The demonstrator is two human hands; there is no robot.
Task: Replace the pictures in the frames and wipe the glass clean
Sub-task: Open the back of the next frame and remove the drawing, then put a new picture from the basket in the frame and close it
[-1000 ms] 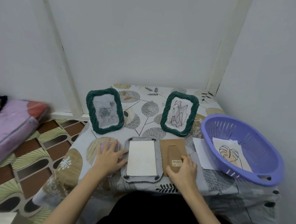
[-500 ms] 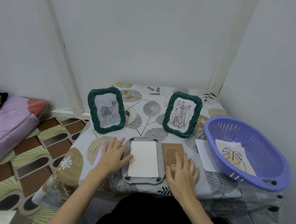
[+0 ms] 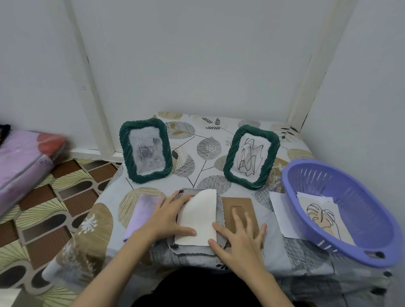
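Between both hands' fingers (image 3: pixel 186 198) lies the white picture (image 3: pixel 198 218), corner lifted.

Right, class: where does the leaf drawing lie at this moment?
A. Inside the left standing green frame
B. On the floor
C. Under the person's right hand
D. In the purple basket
D: the leaf drawing lies on a stack of papers inside the purple basket at the right of the table, while the left green frame shows roses and the right hand rests on the brown backing board.
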